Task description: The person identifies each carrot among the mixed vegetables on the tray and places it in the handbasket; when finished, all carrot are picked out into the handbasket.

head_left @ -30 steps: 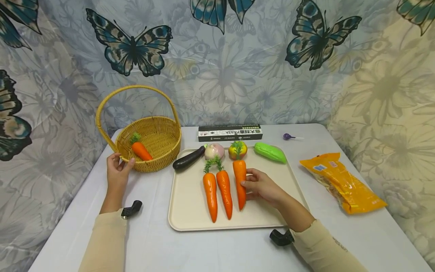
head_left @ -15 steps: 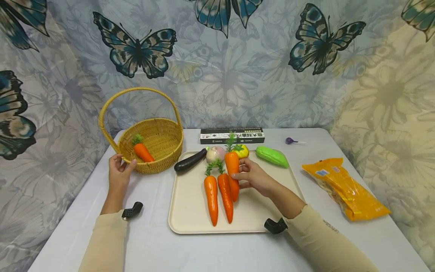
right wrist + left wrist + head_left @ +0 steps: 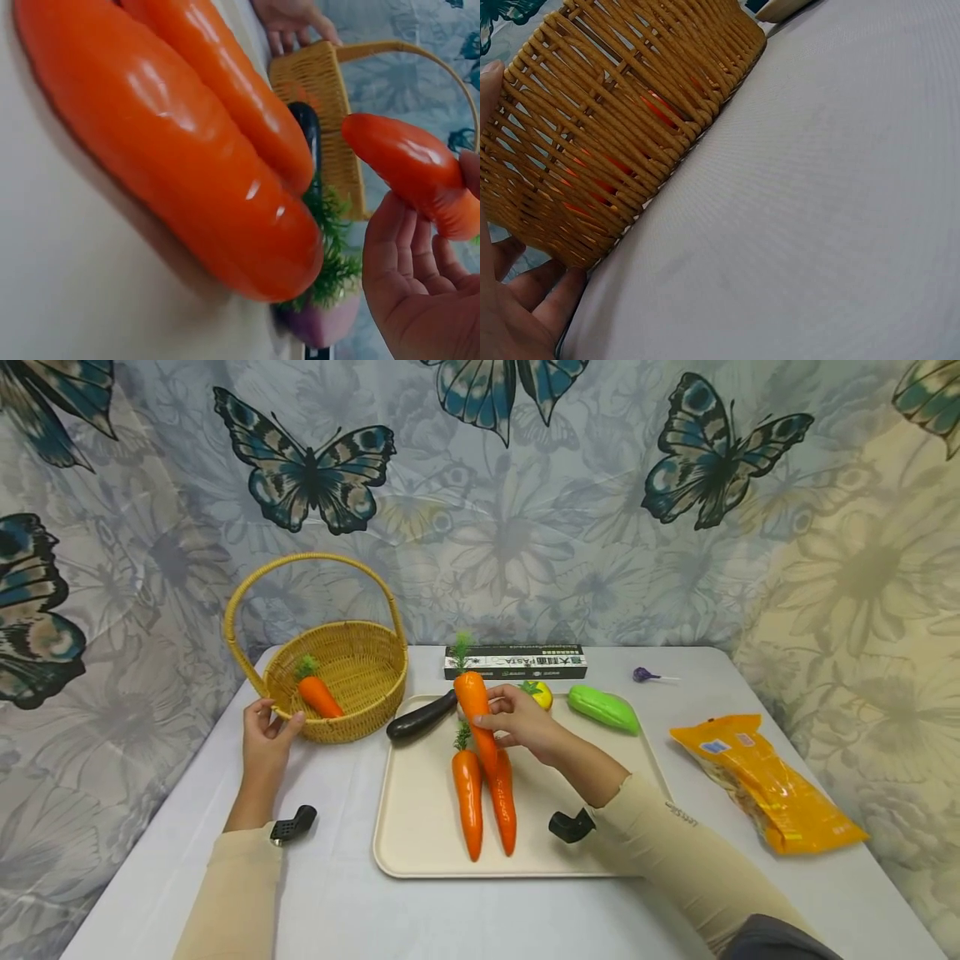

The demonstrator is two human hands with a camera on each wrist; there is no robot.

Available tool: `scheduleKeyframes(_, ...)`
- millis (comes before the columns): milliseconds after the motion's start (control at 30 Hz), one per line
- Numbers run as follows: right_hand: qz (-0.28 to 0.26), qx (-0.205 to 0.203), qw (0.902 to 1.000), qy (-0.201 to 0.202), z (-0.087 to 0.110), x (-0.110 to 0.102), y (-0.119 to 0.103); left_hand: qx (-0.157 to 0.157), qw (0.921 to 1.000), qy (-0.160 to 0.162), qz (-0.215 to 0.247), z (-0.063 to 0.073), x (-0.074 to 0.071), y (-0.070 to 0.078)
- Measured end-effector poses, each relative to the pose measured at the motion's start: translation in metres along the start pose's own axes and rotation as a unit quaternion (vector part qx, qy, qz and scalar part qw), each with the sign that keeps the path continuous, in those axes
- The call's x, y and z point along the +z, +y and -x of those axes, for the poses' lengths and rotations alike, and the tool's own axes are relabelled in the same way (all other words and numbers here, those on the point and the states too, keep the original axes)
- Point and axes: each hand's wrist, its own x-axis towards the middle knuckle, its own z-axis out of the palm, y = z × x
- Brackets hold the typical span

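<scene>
My right hand (image 3: 525, 722) pinches an orange carrot (image 3: 472, 696) with a green leafy top, raised above the tray; its thumb and fingers show round the carrot (image 3: 409, 161) in the right wrist view. Two more carrots, a left one (image 3: 468, 793) and a right one (image 3: 504, 810), lie side by side on the beige tray (image 3: 420, 835). My left hand (image 3: 266, 743) holds the yellow wicker basket (image 3: 367, 720) by its near left side, thumb at the rim and fingers low on the wall (image 3: 615, 112). Inside the basket rests one carrot (image 3: 321, 697).
An eggplant (image 3: 420, 718), a yellow-red fruit (image 3: 540, 695) and a green bumpy vegetable (image 3: 603, 708) line the tray's back. A purple-white bulb (image 3: 322, 321) shows in the right wrist view. Beyond are a pasta box (image 3: 517, 662) and lollipop (image 3: 643, 674); an orange bag (image 3: 772, 785) lies right.
My right hand has lifted the rightmost carrot from the tray and carried it left, over the other carrots. The left hand stays at the basket, and the head view has shifted slightly.
</scene>
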Motion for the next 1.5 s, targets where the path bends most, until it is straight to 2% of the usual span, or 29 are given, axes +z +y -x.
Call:
scheduleKeyframes(267, 0.006, 0.004, 1.0, -0.007, -0.028, 0.022, -0.01, -0.004, 0.9998, 0.011, -0.017, -0.003, -0.009, -0.009)
scheduleKeyframes(533, -0.007, 0.007, 0.9994, -0.035, -0.054, 0.045, -0.019, 0.001, 0.9998, 0.014, -0.013, -0.004, -0.008, -0.008)
scheduleKeyframes(867, 0.013, 0.011, 0.998, -0.06, -0.089, 0.065, -0.033, 0.004, 1.0, -0.001, 0.009, 0.004, -0.002, 0.011)
scheduleKeyframes(1033, 0.003, 0.021, 0.9981, -0.058, -0.104, 0.074, -0.04, -0.002, 0.9999, 0.006, 0.008, 0.001, -0.001, 0.002)
scheduleKeyframes(1233, 0.002, 0.008, 0.9984, -0.057, -0.121, 0.086, -0.054, 0.005, 0.9999, 0.008, 0.01, -0.005, 0.002, -0.008)
scheduleKeyframes(1333, 0.004, 0.002, 0.9985, -0.055, -0.131, 0.094, -0.061, 0.004, 0.9999, 0.01, 0.008, -0.005, 0.002, -0.01)
scheduleKeyframes(1500, -0.023, 0.001, 0.9977, -0.064, -0.143, 0.109, -0.068, 0.004, 0.9998, 0.011, 0.014, -0.003, 0.001, -0.011)
